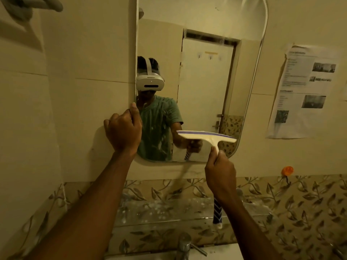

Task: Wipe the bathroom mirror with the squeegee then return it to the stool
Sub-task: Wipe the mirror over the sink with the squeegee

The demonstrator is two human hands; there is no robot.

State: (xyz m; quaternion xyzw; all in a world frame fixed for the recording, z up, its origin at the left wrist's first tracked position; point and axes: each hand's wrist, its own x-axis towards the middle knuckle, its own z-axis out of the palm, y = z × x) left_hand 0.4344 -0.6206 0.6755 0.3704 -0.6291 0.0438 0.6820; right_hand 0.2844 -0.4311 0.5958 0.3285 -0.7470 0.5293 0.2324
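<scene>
one squeegee [206, 136] met one mirror [206, 76]. the right hand [220, 174] gripped its handle. the left hand [123, 128] clasped the mirror's edge.

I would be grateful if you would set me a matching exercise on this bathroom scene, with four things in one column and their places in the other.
Things
1. left hand
2. right hand
3. printed sheet
4. orange hook

Places
a. stuck up to the right of the mirror, level with its middle
b. grips the handle of the squeegee
c. at the top edge of the leaf-patterned tiles
d. holds the mirror's left edge

Pairs: 1-d, 2-b, 3-a, 4-c.
</scene>
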